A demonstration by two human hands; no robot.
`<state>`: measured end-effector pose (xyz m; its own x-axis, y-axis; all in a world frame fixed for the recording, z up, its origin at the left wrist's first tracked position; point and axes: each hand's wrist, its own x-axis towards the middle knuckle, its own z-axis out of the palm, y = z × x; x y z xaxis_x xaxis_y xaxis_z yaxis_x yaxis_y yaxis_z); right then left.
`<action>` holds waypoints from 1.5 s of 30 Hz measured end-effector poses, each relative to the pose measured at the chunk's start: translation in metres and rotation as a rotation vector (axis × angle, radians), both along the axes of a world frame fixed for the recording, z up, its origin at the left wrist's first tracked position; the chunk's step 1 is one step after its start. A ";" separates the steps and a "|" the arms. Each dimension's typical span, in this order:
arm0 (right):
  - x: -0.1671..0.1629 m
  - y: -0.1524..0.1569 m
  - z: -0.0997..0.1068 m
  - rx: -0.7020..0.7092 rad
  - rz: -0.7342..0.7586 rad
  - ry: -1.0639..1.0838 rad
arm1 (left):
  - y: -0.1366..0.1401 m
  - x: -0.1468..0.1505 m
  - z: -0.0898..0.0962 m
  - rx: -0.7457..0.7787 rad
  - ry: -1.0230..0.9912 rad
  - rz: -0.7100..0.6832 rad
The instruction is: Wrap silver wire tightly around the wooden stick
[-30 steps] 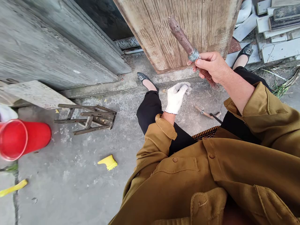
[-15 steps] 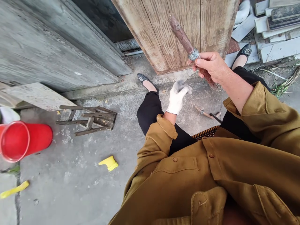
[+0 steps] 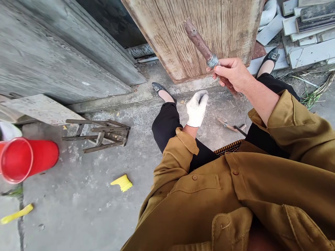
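The bare right hand [image 3: 232,74] is closed around a brown stick [image 3: 197,39], its thumb close to a band of thin wire [image 3: 213,60] wound on the wood. The stick is held tilted in the air, and its free end shows in front of the wooden panel [image 3: 172,31], above the panel's lower edge. The gloved left hand [image 3: 196,108] is apart from the right one; its fingers are curled inward.

In my judgement, the step in hand concerns the wire around the stick. More winding would call for a firm right grip, while the left fingers guide any loose end.

Below, on the concrete floor [image 3: 91,202], a curved wooden piece [image 3: 229,127] lies near the front edge of the woven seat [image 3: 227,149]. Farther left there are a small wooden frame [image 3: 99,138] and a red bucket [image 3: 44,157].

The palm hides part of the stick, and whether the glove pinches a wire end I cannot tell. The dark bar [image 3: 240,130] at the curved piece disappears beside the right leg, and a yellow piece [image 3: 122,182] is difficult to identify.
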<state>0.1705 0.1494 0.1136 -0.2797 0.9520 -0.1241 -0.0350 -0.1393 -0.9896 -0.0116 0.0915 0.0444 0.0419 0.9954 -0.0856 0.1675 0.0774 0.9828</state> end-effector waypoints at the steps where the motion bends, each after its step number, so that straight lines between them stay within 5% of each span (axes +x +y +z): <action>1: 0.000 0.000 0.000 0.002 -0.014 0.004 | 0.000 0.001 -0.001 0.017 -0.005 0.012; 9: 0.002 0.001 -0.004 0.016 0.001 0.059 | 0.004 -0.001 -0.013 -0.097 -0.373 -0.116; 17: 0.004 -0.003 -0.002 0.017 0.043 0.034 | 0.003 -0.003 -0.006 -0.280 -0.431 -0.185; 23: 0.004 -0.007 0.003 0.029 0.021 -0.070 | 0.003 0.001 -0.006 -0.273 -0.505 -0.192; 30: 0.004 -0.011 -0.006 0.087 0.044 -0.156 | 0.005 0.007 -0.017 -0.157 -0.295 -0.078; 35: 0.021 0.007 -0.022 0.177 -0.025 -0.560 | 0.004 0.003 -0.012 0.115 0.219 -0.126; 38: 0.029 0.010 -0.028 0.192 0.142 -1.098 | 0.002 0.004 -0.008 0.210 0.353 -0.192; 40: 0.030 0.006 -0.032 0.121 0.421 -1.319 | 0.001 0.006 -0.007 0.227 0.364 -0.264; 43: 0.033 -0.003 -0.037 -0.104 0.972 -1.213 | 0.000 0.005 -0.007 0.228 0.387 -0.426; 45: 0.036 -0.007 -0.035 -0.208 1.191 -0.976 | 0.001 0.004 -0.008 0.212 0.387 -0.526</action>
